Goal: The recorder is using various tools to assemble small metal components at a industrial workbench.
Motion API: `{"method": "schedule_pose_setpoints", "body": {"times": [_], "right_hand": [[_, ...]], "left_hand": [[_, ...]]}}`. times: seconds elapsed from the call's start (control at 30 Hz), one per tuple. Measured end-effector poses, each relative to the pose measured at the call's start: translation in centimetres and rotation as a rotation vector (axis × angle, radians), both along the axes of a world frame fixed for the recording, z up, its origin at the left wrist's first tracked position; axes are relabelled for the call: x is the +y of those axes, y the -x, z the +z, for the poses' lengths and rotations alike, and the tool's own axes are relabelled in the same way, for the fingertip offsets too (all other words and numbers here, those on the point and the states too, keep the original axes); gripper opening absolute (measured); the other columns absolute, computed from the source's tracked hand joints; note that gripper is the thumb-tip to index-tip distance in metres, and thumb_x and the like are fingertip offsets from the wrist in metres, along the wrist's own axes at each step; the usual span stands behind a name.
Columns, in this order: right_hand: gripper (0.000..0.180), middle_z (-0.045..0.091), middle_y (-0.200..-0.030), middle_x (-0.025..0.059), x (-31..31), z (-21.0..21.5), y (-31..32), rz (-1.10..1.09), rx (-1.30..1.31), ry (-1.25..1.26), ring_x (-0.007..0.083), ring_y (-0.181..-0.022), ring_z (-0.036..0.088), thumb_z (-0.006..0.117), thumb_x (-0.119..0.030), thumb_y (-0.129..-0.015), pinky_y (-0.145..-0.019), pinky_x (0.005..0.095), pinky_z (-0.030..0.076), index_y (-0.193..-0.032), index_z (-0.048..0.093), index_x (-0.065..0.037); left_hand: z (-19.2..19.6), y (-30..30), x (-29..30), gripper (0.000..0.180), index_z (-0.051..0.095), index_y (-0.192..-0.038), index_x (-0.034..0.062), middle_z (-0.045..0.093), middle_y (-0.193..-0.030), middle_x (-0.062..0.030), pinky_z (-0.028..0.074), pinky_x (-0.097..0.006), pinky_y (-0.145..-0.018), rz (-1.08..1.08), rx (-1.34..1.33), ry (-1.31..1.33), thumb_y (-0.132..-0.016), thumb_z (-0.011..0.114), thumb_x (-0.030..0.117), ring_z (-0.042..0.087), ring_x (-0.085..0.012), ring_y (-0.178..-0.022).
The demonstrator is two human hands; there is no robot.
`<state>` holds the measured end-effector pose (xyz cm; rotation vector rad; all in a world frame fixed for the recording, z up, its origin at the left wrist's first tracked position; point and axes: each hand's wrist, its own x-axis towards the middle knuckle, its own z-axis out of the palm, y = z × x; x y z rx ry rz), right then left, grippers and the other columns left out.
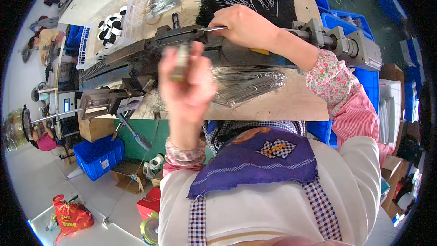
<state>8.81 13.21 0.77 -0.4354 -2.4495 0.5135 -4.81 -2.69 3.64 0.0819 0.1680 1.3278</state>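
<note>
in the head view, the right hand point(239, 23) comes in from the right, fingers bent, pinching a thin metal rod point(214, 28) whose far end is at the dark metal fixture point(157, 41). the left hand point(193, 79), blurred, is raised nearer the body, fingers curled round a brownish object point(181, 64) of a kind i cannot tell. the wooden table point(306, 105) shows bare right of the wire bundle point(250, 86), up to its near edge. beyond the fixture lies a black mat point(287, 11); a blue bin point(98, 157) stands on the floor.

Left grip point(193, 79) curled, motion-blurred; right grip point(239, 23) pinched, forearm point(295, 48) angled inward
</note>
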Motion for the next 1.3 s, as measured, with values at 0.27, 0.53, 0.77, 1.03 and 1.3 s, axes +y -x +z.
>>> {"method": "schedule_pose_setpoints", "body": {"times": [0.27, 0.53, 0.77, 1.03, 1.3], "right_hand": [[0.019, 0.061, -0.094, 0.0105, -2.3, 1.4, -0.3, -0.052, -0.053, -0.25, 0.0314, -0.086, 0.063, 0.063, -0.012, -0.077, -0.074, 0.0386, 0.053, -0.095, 0.066, -0.006], [0.014, 0.056, -0.096, 0.0163, -3.5, -5.4, -5.3, -0.533, -0.523, -0.099, 0.0352, -0.083, 0.064, 0.052, -0.012, -0.089, -0.065, 0.0435, 0.054, -0.101, 0.048, -0.005], [0.021, 0.06, -0.09, 0.0153, -2.6, -6.4, -8.1, -0.449, -0.482, -0.021, 0.0357, -0.085, 0.061, 0.059, -0.021, -0.088, -0.072, 0.0426, 0.05, -0.099, 0.049, -0.005], [0.018, 0.056, -0.091, 0.0148, -4.4, -6.5, -8.0, -0.456, -0.406, -0.147, 0.0319, -0.081, 0.062, 0.056, -0.02, -0.086, -0.064, 0.0432, 0.054, -0.09, 0.051, -0.003], [0.014, 0.055, -0.074, 0.0111, -8.0, -1.7, -10.6, -0.313, -0.417, -0.265, 0.0204, -0.069, 0.063, 0.058, -0.012, -0.079, -0.051, 0.0317, 0.05, -0.085, 0.048, -0.005]], "left_hand": [[-9.5, 1.7, -3.0, 0.022, 0.057, -0.097, 0.0014, 0.05, -0.057, -0.0005, 0.037, -0.021, -0.046, 0.425, 1.555, 0.126, -0.087, 0.063, 0.021, 0.045, -0.0083, -0.046], [-10.1, 13.1, -8.4, 0.033, 0.066, -0.098, -0.0021, 0.049, -0.057, 0.0003, 0.022, -0.023, -0.038, 0.776, 0.939, 0.623, -0.094, 0.057, 0.029, 0.033, -0.007, -0.04], [-12.3, 9.9, -7.2, 0.022, 0.059, -0.098, 0.0002, 0.044, -0.058, 0.0019, 0.024, -0.022, -0.038, 1.052, 0.88, 0.487, -0.097, 0.052, 0.022, 0.034, -0.0049, -0.044], [-1.9, -6.6, 2.0, 0.025, 0.055, -0.088, 0.0028, 0.038, -0.055, 0.0041, 0.023, -0.02, -0.036, -0.033, 0.76, -0.099, -0.097, 0.052, 0.025, 0.03, -0.0045, -0.039], [-5.4, -6.6, 5.3, 0.023, 0.055, -0.086, 0.0048, 0.04, -0.057, 0.0037, 0.024, -0.023, -0.038, 0.386, 0.781, 0.184, -0.097, 0.053, 0.024, 0.032, -0.0057, -0.04]]}}
